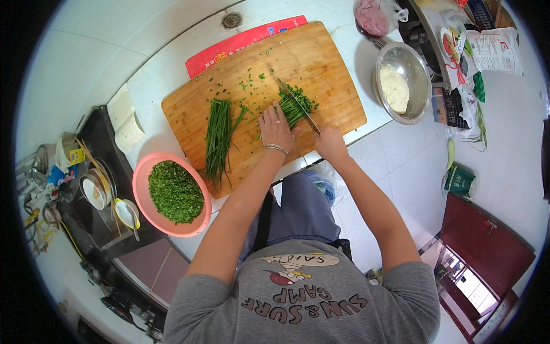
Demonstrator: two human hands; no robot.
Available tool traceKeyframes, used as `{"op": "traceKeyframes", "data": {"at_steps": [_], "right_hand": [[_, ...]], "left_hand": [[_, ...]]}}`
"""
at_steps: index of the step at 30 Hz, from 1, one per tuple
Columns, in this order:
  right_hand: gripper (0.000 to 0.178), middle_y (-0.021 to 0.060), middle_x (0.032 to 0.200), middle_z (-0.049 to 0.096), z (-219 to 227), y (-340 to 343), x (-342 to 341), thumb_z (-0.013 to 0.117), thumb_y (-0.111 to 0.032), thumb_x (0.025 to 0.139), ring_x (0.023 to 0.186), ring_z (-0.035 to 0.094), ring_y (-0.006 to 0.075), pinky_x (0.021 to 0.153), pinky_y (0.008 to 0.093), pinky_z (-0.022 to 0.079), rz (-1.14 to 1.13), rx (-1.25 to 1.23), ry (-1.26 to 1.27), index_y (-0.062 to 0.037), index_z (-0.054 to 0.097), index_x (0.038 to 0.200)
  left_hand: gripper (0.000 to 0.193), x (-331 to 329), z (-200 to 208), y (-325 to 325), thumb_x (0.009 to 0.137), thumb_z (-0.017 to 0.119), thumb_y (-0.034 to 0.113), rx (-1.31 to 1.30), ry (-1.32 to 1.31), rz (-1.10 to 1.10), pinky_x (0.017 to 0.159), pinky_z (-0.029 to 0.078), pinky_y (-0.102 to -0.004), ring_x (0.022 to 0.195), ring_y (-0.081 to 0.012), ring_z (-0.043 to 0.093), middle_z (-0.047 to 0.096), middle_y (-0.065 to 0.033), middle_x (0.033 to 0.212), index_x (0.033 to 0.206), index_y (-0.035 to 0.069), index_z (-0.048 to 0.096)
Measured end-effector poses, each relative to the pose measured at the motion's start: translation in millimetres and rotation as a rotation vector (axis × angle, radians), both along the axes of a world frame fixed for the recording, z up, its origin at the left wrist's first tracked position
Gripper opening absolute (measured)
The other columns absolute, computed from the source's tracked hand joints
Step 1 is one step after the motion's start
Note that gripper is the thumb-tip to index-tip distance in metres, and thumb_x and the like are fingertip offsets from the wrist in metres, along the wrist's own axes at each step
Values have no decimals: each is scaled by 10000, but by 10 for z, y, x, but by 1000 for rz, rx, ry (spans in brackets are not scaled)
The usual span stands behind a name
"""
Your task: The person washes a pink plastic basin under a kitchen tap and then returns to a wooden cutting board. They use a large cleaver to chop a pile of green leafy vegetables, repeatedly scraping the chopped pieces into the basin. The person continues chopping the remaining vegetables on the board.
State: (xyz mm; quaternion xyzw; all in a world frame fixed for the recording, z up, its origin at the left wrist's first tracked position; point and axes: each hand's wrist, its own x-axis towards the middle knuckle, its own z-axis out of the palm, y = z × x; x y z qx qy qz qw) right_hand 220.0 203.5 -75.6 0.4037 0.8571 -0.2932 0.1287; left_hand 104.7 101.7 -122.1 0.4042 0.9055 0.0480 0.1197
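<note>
My right hand (331, 144) is wrapped round the handle of a kitchen knife (300, 106). Its blade slants up and left across a bunch of green chives (291, 114) on a wooden cutting board (321, 63). With fingers closed over the near side of that bunch, my left hand (277, 127) holds it against the board. Chopped bits (302, 97) lie along the blade, and more are scattered farther back. A second bunch of long uncut chives (217, 140) rests on the board to the left. The cutting edge is hidden among the stems.
A pink basin (205, 221) of chopped greens (175, 192) stands left of the board. At right is a metal bowl (424, 86) with pale dough (394, 89). A red printed sheet (200, 62) sticks out behind the board. A stove with pots (94, 192) is at far left.
</note>
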Motion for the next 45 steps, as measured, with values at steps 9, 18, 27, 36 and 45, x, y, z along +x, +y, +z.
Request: {"op": "traceKeyframes", "data": {"at_steps": [9, 18, 27, 36, 45], "right_hand": [[157, 268, 846, 627, 63, -15, -219, 532, -92, 751, 842, 621, 408, 751, 478, 499, 22, -37, -188, 8, 608, 846], [192, 266, 817, 622, -246, 159, -646, 530, -108, 762, 820, 610, 428, 730, 484, 495, 14, -64, -52, 17, 586, 897], [186, 283, 813, 613, 113, 35, -243, 519, -118, 769, 817, 607, 432, 722, 496, 492, 21, -60, -73, 12, 575, 891], [174, 278, 859, 615, -258, 58, -446, 529, -84, 747, 843, 606, 424, 734, 485, 495, 81, -68, -108, 27, 580, 872], [167, 270, 813, 615, 46, 81, -366, 516, -109, 766, 808, 598, 440, 725, 508, 482, -5, -56, 20, 10, 586, 859]], "left_hand": [[602, -22, -328, -7, 826, 565, 413, 91, 82, -113, 949, 337, -424, 1112, -327, 416, 438, -189, 1230, 1215, -40, 496], [533, -31, -329, -24, 799, 591, 322, 138, 21, -137, 955, 350, -438, 1127, -337, 425, 458, -195, 1213, 1182, -40, 510], [552, -46, -292, 1, 830, 571, 352, 93, -17, -113, 971, 338, -424, 1142, -330, 411, 440, -194, 1236, 1212, -36, 485], [554, -50, -341, -28, 824, 566, 379, 151, 70, -144, 938, 356, -403, 1080, -311, 440, 465, -171, 1187, 1186, -37, 510], [611, -58, -318, -9, 803, 590, 376, 132, -28, -100, 946, 347, -421, 1108, -329, 423, 449, -197, 1198, 1215, -59, 472]]}}
